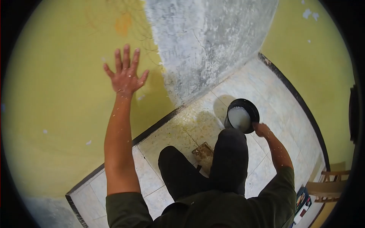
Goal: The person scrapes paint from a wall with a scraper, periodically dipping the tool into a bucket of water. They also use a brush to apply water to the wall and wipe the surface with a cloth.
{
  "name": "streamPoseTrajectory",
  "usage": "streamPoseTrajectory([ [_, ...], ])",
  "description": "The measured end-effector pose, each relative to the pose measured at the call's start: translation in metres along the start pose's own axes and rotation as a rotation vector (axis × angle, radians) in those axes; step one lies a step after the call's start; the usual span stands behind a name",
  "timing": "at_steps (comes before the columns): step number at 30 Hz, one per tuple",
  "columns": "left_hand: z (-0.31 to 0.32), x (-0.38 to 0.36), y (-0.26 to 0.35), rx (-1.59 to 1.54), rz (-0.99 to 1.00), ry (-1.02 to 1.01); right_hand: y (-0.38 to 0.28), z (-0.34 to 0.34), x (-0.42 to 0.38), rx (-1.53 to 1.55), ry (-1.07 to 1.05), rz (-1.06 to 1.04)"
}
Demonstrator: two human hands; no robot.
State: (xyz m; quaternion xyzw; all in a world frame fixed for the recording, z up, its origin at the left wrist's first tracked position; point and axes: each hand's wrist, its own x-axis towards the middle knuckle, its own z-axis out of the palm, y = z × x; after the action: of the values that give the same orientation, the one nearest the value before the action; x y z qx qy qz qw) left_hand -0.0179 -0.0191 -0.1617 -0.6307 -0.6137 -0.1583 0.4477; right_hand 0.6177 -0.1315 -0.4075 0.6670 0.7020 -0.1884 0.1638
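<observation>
My left hand (pixel 126 78) lies flat against the yellow-green wall (pixel 68 95), its fingers spread and nothing held. Small pale flecks dot the hand and forearm. At the right, my right hand (pixel 261 129) is closed on the rim of a black bucket (pixel 254 110). Inside the bucket is a cloudy whitish liquid (pixel 239 118). Right of my left hand, a scraped grey-white section of wall (pixel 186 41) meets the painted part along a ragged edge.
Flakes litter the tiled floor (pixel 205 99) below the scraped wall. A small brown block (pixel 203 152) lies between my knees. Dark skirting (pixel 159 124) edges the floor. At the lower right are a wooden chair (pixel 329 187) and a dark box-like item.
</observation>
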Motion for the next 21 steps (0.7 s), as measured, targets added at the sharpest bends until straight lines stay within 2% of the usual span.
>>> streamPoseTrajectory([
  [2, -0.002, 0.001, 0.002, -0.006, 0.0, 0.007, 0.018, 0.0, -0.015, 0.021, -0.128, -0.025],
  [4, -0.003, 0.002, 0.0, -0.023, 0.036, -0.019, 0.007, -0.029, -0.017, 0.003, -0.082, -0.003],
  [6, -0.002, 0.0, -0.001, -0.039, 0.033, -0.012, -0.01, -0.065, -0.004, -0.002, 0.126, -0.165],
  [8, 0.0, 0.0, -0.001, -0.026, 0.047, 0.014, -0.081, -0.135, -0.013, 0.333, 0.293, -0.169],
  [9, 0.001, 0.0, -0.001, -0.029, 0.05, 0.006, -0.112, -0.153, -0.006, 0.427, 0.472, -0.232],
  [10, -0.001, 0.0, -0.001, -0.019, 0.049, 0.014, -0.155, -0.177, -0.008, 0.574, 0.546, -0.297],
  [11, -0.001, 0.001, -0.001, -0.009, 0.046, 0.026, -0.189, -0.186, 0.002, 0.796, 0.625, -0.497],
  [13, -0.003, 0.002, 0.0, 0.004, 0.048, 0.019, -0.253, -0.195, 0.027, 0.914, 0.632, -0.583],
  [16, -0.002, 0.0, -0.001, 0.018, 0.041, 0.03, -0.355, -0.166, 0.057, 1.06, 0.877, -0.706],
  [19, 0.001, 0.002, -0.001, 0.004, 0.032, 0.061, -0.415, -0.116, 0.08, 1.043, 1.07, -0.667],
  [21, 0.003, 0.0, -0.001, -0.008, 0.04, 0.092, -0.437, -0.099, 0.08, 1.061, 1.068, -0.699],
])
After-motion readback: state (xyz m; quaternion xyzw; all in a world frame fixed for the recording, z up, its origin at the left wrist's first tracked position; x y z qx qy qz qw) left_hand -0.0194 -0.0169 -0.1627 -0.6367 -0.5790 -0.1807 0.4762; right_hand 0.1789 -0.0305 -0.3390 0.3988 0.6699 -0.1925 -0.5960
